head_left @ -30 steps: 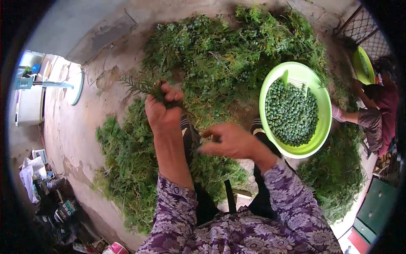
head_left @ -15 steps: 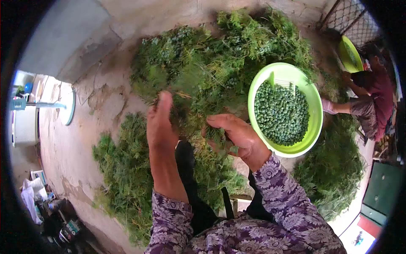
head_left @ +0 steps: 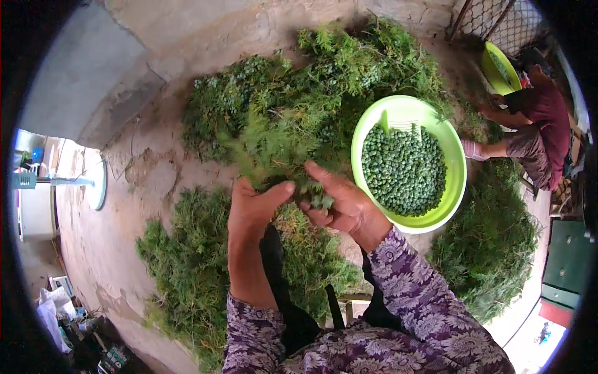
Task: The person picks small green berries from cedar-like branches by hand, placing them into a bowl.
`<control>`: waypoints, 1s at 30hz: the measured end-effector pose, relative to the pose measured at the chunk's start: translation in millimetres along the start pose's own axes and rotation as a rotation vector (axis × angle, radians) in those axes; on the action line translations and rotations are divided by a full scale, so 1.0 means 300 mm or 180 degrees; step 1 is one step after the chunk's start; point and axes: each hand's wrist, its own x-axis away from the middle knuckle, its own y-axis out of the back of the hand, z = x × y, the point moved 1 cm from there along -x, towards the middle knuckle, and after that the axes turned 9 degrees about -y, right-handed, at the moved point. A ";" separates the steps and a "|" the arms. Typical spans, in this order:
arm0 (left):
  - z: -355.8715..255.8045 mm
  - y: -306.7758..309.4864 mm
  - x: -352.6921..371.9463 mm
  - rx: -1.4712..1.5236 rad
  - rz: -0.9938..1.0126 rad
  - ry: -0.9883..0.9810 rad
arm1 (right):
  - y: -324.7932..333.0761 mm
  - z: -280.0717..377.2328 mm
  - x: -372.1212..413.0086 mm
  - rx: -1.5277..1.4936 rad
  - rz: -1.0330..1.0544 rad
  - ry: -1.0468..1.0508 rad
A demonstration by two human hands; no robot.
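A leafy green sprig [head_left: 265, 144], partly blurred, is held in my left hand [head_left: 254, 209], with the thumb pressed over its stem. Close on the right, my right hand [head_left: 346, 202] has its fingers curled around small green bits at the sprig's lower end. Beside my right wrist stands a light green basin [head_left: 461, 177] with a ridged inner section. Many small round green cones [head_left: 405, 171] fill much of it. Behind my hands lies a large heap of green branches [head_left: 336, 75], some bearing pale cones.
More cut branches lie in a left pile [head_left: 187, 262] and a right pile [head_left: 486, 243]. At the right, a seated person [head_left: 548, 124] is near another green basin [head_left: 500, 68]. A round-based stand [head_left: 96, 182] is at far left, with clutter below.
My left hand has moved nearer my right hand, its thumb now bent over the sprig. The sprig has shifted with it. The whole view has shifted slightly.
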 end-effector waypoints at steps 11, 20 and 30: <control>0.022 -0.052 -0.003 -0.0008 0.0191 0.0098 | 0.005 0.038 0.031 0.0260 0.0070 0.0054; -0.017 -0.052 0.008 -0.0268 0.0456 -0.0246 | 0.019 0.033 0.025 0.0892 0.0034 -0.0067; 0.019 -0.041 0.007 -0.0793 -0.0880 0.0114 | 0.057 0.059 0.029 0.1346 -0.0221 -0.0058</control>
